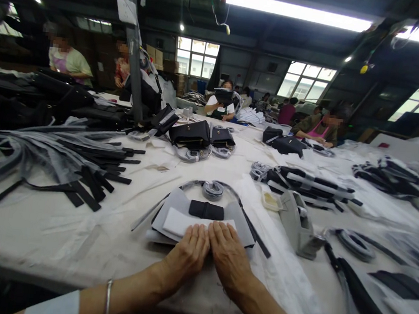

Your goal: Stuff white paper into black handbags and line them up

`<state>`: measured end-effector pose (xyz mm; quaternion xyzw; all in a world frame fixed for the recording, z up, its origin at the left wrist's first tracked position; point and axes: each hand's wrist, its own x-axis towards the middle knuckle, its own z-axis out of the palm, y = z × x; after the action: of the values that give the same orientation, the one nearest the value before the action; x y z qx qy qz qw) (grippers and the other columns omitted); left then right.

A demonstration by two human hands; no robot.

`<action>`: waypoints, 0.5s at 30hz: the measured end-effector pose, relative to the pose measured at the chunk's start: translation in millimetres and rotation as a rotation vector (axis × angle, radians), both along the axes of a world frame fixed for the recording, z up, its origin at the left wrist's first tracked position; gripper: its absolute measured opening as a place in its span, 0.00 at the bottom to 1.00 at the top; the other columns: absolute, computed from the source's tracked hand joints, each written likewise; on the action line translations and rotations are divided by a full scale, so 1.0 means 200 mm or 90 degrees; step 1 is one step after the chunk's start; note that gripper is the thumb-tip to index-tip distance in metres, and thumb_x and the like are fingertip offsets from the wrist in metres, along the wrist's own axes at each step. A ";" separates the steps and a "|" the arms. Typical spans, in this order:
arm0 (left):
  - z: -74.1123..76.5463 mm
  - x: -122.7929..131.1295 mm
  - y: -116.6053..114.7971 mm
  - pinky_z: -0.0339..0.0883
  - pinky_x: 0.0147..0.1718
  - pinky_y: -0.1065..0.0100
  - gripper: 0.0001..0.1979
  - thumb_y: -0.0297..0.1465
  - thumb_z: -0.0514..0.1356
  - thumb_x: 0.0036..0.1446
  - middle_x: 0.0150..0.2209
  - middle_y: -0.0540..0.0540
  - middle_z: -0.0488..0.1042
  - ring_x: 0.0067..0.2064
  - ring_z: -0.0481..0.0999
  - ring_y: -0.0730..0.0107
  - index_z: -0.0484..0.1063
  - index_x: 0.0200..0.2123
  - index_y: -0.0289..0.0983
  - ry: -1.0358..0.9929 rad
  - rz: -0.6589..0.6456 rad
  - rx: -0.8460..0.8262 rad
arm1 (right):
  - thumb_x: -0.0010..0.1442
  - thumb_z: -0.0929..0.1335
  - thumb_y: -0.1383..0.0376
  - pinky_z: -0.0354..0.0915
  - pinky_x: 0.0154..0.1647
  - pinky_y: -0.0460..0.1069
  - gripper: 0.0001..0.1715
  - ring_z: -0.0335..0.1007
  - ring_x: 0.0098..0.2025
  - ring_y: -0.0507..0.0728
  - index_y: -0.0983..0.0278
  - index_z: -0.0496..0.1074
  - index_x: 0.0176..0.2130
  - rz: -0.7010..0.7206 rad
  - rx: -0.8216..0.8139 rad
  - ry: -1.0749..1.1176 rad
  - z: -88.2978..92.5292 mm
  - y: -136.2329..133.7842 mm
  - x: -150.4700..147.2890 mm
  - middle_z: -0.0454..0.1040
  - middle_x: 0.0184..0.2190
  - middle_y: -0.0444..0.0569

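A dark bag under a grey sheet [173, 202] lies flat in front of me, with a folded white foam piece [178, 223] across it. My left hand [191, 249] presses on the foam's front edge, its fingers extended and side by side. Beside it, nearly touching, my right hand [229, 251] lies flat on the foam's right part, fingers stretched out. A small black piece with a band [206, 210] rests on the grey sheet just beyond my fingertips. Behind it sits a plastic-wrapped coil [212, 190], and a wrapped strap arches around the bag's far side.
Wrapped black straps [92, 178] spread on the left. A grey tape dispenser [298, 224] and a small tray [272, 201] stand to the right. Another bag [386, 301] lies at the right front. Black bags [190, 134] sit farther back; several people work beyond.
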<state>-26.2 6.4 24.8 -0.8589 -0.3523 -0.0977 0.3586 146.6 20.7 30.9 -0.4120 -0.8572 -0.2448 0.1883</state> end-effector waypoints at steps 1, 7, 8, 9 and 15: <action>0.01 -0.01 0.00 0.66 0.54 0.52 0.23 0.24 0.47 0.63 0.55 0.28 0.72 0.54 0.75 0.49 0.67 0.58 0.24 0.005 -0.005 0.006 | 0.61 0.64 0.75 0.61 0.59 0.61 0.24 0.68 0.55 0.65 0.73 0.68 0.57 0.002 0.001 -0.007 0.01 0.00 0.00 0.74 0.52 0.63; 0.02 -0.01 0.04 0.67 0.53 0.51 0.22 0.22 0.46 0.64 0.55 0.25 0.71 0.55 0.74 0.47 0.65 0.59 0.21 0.002 -0.008 -0.041 | 0.61 0.62 0.77 0.65 0.58 0.55 0.24 0.69 0.53 0.61 0.72 0.69 0.56 0.058 -0.074 -0.002 0.04 0.04 0.07 0.74 0.53 0.59; 0.02 0.00 0.05 0.67 0.53 0.51 0.22 0.22 0.46 0.64 0.55 0.24 0.71 0.55 0.74 0.47 0.65 0.59 0.20 0.003 -0.012 -0.059 | 0.61 0.62 0.78 0.64 0.58 0.55 0.24 0.69 0.54 0.61 0.72 0.69 0.56 0.060 -0.074 0.005 0.04 0.04 0.08 0.74 0.53 0.59; 0.03 0.00 0.06 0.67 0.52 0.51 0.22 0.21 0.47 0.64 0.55 0.23 0.71 0.55 0.74 0.46 0.64 0.58 0.19 0.005 -0.017 -0.073 | 0.60 0.62 0.78 0.64 0.59 0.56 0.24 0.68 0.54 0.62 0.73 0.69 0.56 0.057 -0.072 0.012 0.04 0.05 0.08 0.73 0.53 0.60; 0.12 -0.04 0.08 0.70 0.46 0.57 0.20 0.20 0.46 0.65 0.53 0.28 0.73 0.49 0.77 0.54 0.64 0.58 0.22 0.015 -0.050 -0.090 | 0.60 0.63 0.77 0.66 0.55 0.57 0.25 0.69 0.52 0.63 0.73 0.69 0.56 0.042 -0.151 0.018 0.12 0.03 0.05 0.74 0.51 0.59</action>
<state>-33.4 23.2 49.5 -0.8964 -0.3201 -0.0766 0.2969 157.4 27.5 54.0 -0.4064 -0.8906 -0.1294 0.1582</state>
